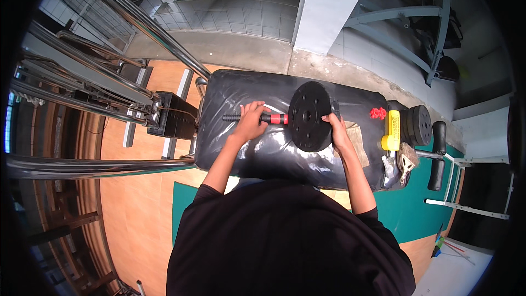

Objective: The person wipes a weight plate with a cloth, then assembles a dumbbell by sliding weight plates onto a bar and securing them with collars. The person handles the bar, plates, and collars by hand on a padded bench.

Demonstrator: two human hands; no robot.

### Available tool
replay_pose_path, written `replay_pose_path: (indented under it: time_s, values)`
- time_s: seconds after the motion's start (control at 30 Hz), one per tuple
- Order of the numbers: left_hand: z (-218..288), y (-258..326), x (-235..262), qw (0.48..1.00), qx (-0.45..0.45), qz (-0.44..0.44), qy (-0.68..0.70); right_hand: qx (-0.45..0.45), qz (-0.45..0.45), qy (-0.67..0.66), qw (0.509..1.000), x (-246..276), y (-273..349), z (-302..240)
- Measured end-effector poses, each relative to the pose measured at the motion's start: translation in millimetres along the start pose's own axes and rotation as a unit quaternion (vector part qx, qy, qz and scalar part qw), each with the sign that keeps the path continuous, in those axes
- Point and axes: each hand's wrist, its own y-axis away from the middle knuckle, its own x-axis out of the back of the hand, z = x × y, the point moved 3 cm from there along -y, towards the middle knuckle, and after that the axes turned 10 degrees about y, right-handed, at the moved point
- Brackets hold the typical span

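In front of me a dumbbell bar [278,119] with a black threaded end and red-and-black sleeve lies level over a black padded bench [241,156]. My left hand [253,120] is closed around the bar near its threaded end. A round black weight plate [308,101] with a ring of small holes stands on edge at the bar's right end. My right hand [336,130] grips the plate's right side, thumb on its face and fingers hidden behind it. Whether the bar passes through the plate's centre, I cannot tell.
Red star-shaped nuts [377,113], a yellow bottle [392,131], a brush [406,165] and a brown cloth or paper [357,145] lie on the bench's right part. More black plates [421,125] stand beyond. Metal machine rails [109,168] reach the bench from the left.
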Motion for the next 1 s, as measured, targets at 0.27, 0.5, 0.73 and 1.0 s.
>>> replay_pose_path:
  time_s: [0.27,0.5,0.73,1.0]
  values:
    - [116,10,-22,0.982,-0.076,0.046,0.167,0.012,-0.009,0.015,1.0,-34,4,-7]
    - [110,5,-22,0.987,-0.047,0.051,0.142,0.074,-0.183,0.166,0.966,17,20,-53]
    - [82,1,-18,0.994,-0.035,0.062,0.077,0.288,0.119,0.775,0.55,8,-29,21]
    - [54,13,23,0.989,0.108,0.07,0.068,0.2,0.011,0.767,0.609,-13,-76,67]
